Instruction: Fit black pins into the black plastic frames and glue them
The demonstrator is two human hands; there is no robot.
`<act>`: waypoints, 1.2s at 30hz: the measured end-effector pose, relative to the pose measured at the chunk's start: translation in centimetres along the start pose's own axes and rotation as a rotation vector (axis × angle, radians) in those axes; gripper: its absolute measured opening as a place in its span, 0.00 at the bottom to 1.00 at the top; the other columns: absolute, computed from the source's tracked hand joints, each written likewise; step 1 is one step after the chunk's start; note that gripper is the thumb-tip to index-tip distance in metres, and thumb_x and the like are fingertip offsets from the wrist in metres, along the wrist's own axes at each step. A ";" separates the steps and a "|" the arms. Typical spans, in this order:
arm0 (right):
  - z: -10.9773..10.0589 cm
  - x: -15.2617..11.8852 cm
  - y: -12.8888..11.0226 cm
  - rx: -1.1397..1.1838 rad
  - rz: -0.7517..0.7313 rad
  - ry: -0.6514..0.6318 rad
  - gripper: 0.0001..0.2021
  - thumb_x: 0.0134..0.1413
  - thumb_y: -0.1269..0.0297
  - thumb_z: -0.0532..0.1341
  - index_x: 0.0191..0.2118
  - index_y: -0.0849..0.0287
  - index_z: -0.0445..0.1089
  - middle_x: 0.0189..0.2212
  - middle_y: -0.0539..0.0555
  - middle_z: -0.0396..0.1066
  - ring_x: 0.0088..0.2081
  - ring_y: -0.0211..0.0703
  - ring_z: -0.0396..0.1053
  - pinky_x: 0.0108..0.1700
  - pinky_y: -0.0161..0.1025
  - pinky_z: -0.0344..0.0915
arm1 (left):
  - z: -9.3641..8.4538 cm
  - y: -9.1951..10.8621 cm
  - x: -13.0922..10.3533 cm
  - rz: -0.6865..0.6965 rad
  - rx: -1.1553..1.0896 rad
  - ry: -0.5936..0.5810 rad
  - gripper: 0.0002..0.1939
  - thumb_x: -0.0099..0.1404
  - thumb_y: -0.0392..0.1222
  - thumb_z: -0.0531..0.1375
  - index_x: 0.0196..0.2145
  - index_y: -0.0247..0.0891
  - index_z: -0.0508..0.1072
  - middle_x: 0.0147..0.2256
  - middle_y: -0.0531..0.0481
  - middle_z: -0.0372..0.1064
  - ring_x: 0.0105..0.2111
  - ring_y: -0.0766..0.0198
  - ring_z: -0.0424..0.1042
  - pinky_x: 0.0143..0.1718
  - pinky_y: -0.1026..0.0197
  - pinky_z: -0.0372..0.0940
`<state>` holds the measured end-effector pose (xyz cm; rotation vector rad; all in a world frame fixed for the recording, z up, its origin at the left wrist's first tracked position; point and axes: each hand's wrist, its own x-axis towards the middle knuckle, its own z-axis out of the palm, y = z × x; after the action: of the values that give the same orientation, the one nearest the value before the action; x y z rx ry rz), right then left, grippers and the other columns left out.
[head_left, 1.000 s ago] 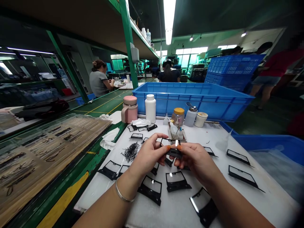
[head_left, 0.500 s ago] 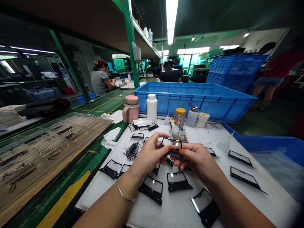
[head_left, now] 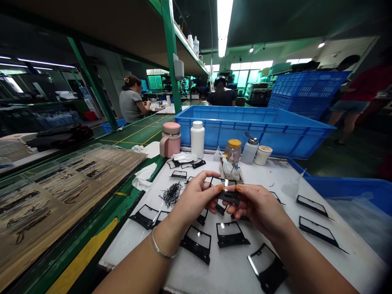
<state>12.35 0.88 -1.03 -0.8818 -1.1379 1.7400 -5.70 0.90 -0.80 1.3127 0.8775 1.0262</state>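
We hold one black, roughly rectangular frame with a clear window (head_left: 229,197) above the middle of the white worktop (head_left: 190,277). The grip of our left hand (head_left: 194,196) grasps its left end, and the grip of our right hand (head_left: 259,202) pinches its right end between thumb and fingers. Similar black frames (head_left: 232,241) lie around and below our hands, two of them near the worktop's right edge. Left of our hands we see a tangled heap of thin black strands (head_left: 171,194). Toward the far edge, a pink lidded mug (head_left: 172,143) stands beside a white plastic bottle (head_left: 197,141), before a large blue plastic bin (head_left: 260,132).
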 end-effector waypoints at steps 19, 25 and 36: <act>0.1 -0.3 -0.3 0.030 -0.018 0.032 0.13 0.56 0.59 0.61 0.36 0.65 0.77 0.26 0.58 0.76 0.24 0.39 0.73 0.21 0.28 0.66 | 0.0 0.7 -0.3 -0.060 -0.201 0.004 0.18 0.64 0.41 0.57 0.52 0.38 0.64 0.22 0.55 0.65 0.18 0.71 0.64 0.19 0.69 0.66; -0.1 -0.3 -0.2 -0.091 -0.107 0.196 0.13 0.52 0.60 0.65 0.41 0.63 0.76 0.26 0.54 0.74 0.24 0.38 0.72 0.21 0.29 0.64 | -0.2 0.6 -0.2 -0.078 -0.289 -0.006 0.19 0.64 0.41 0.58 0.53 0.37 0.65 0.21 0.55 0.65 0.18 0.72 0.64 0.18 0.70 0.66; 0.8 -0.8 -0.2 -0.366 -0.353 0.245 0.15 0.51 0.68 0.65 0.47 0.59 0.74 0.32 0.52 0.77 0.29 0.37 0.71 0.26 0.30 0.66 | -0.1 0.6 -0.2 -0.089 -0.288 -0.044 0.20 0.65 0.40 0.57 0.54 0.37 0.65 0.21 0.54 0.65 0.18 0.72 0.64 0.18 0.70 0.67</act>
<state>12.03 -0.03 -0.54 -1.0085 -1.3719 1.1242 -5.90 0.76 -0.24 1.0408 0.7184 1.0092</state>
